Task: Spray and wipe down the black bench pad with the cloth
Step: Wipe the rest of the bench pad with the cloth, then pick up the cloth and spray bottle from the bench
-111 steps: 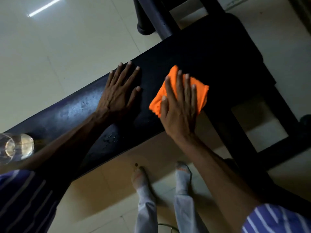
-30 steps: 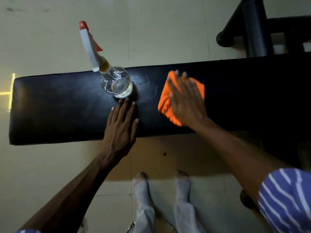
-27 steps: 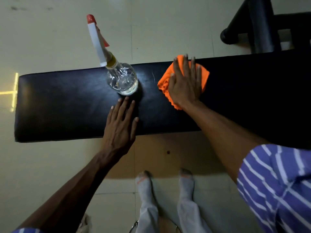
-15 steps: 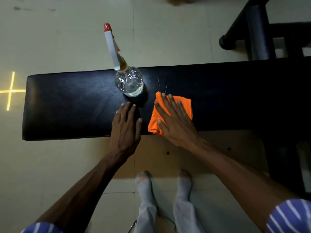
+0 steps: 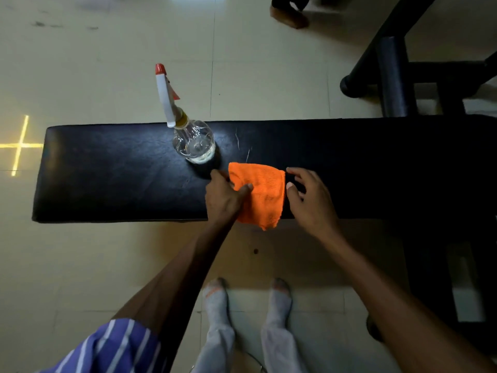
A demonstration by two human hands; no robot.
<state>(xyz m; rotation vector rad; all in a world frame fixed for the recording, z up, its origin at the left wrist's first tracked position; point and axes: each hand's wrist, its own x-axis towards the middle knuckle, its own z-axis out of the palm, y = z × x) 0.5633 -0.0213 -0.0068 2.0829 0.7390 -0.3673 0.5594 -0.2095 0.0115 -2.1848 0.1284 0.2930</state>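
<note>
The black bench pad point(image 5: 113, 173) runs left to right across the view. An orange cloth point(image 5: 262, 193) lies near its front edge, one corner hanging over. My left hand point(image 5: 224, 196) pinches the cloth's left side between thumb and fingers. My right hand point(image 5: 309, 197) hovers at the cloth's right edge, fingers curled and apart, a fingertip touching the edge but not clearly gripping it. A clear spray bottle point(image 5: 192, 135) with a white trigger head and red nozzle stands upright on the pad just behind my left hand.
A black metal bench frame with a padded roller point(image 5: 390, 76) stands at the back right. My feet in grey socks point(image 5: 215, 292) are on the pale tiled floor in front of the bench. A yellow cross point(image 5: 18, 145) marks the floor at left.
My right hand lifted off the cloth and moved to its right edge. My left hand left the pad and took hold of the cloth's left side. The bottle stayed put.
</note>
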